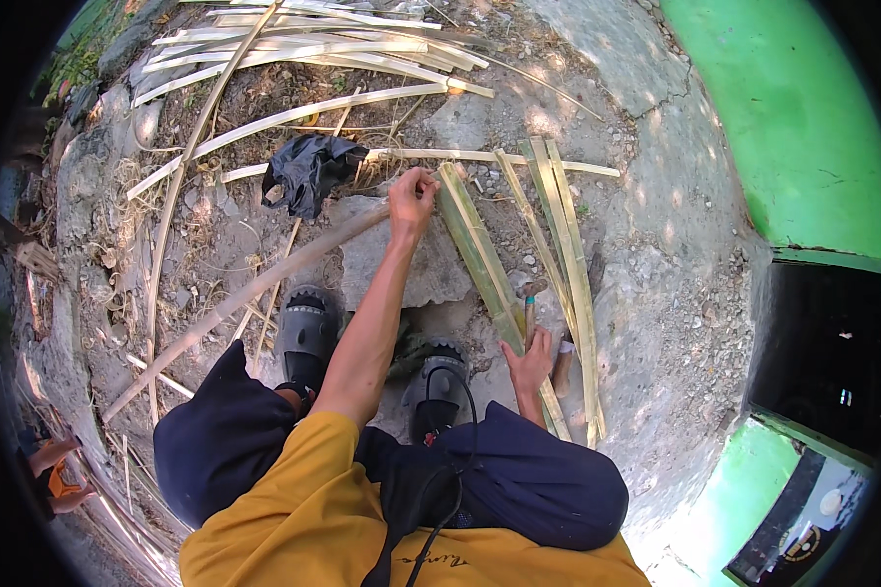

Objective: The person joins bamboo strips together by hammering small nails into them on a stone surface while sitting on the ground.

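My left hand (413, 203) is closed in a pinch at the far end of a split bamboo piece (480, 245); what its fingertips hold is too small to tell. Toward the near end of that bamboo, my right hand (531, 364) is closed around a short slim stick with a teal end (530, 315), which points up between thumb and fingers. Close to its right side is a brown wooden handle (563, 370); the rest of that tool is hidden. More split bamboo strips (570, 254) lie just to the right, fanned lengthwise.
A stone slab (411, 259) lies by my feet. A long pole (255, 293) slants across the left, near a crumpled black plastic bag (313, 174). Pale bamboo strips (313, 49) are heaped at the back. A green wall (783, 108) stands right; another person's hand (54, 453) shows far left.
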### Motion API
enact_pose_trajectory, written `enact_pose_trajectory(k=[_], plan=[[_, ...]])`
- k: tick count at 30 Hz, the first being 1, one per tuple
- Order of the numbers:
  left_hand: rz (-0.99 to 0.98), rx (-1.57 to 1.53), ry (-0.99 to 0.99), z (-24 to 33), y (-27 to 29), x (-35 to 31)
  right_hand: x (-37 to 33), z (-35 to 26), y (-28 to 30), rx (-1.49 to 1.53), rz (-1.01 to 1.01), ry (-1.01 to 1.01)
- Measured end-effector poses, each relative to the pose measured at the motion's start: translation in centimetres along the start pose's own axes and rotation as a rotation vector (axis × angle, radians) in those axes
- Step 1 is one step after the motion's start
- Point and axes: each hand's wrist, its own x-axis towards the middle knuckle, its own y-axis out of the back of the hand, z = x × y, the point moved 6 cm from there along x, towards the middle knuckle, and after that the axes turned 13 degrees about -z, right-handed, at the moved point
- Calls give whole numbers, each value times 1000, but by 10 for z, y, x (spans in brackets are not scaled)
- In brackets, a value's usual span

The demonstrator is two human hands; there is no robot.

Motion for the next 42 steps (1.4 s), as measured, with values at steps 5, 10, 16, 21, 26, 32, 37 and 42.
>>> enact_pose_trajectory(k=[5, 10, 16, 21, 26, 32, 37, 42], plan=[[6, 1, -3, 0, 1, 0, -1, -4, 2, -1, 59, 53], [6, 41, -6, -2, 7, -1, -8, -13, -1, 39, 24, 18], [1, 41, 5, -1, 6, 0, -8, -13, 4, 4, 88, 91], [19, 36, 26, -4, 8, -1, -9, -16, 4, 10, 81, 94], [26, 17, 102, -10, 5, 2, -6, -16, 6, -7, 105, 99], [26, -14, 84, -8, 3, 1, -3, -10, 7, -4, 58, 87], [29, -15, 90, -6, 8, 0, -2, -15, 6, -9, 54, 104], [62, -57, 53, 1, 6, 2, -2, -10, 6, -12, 44, 108]])
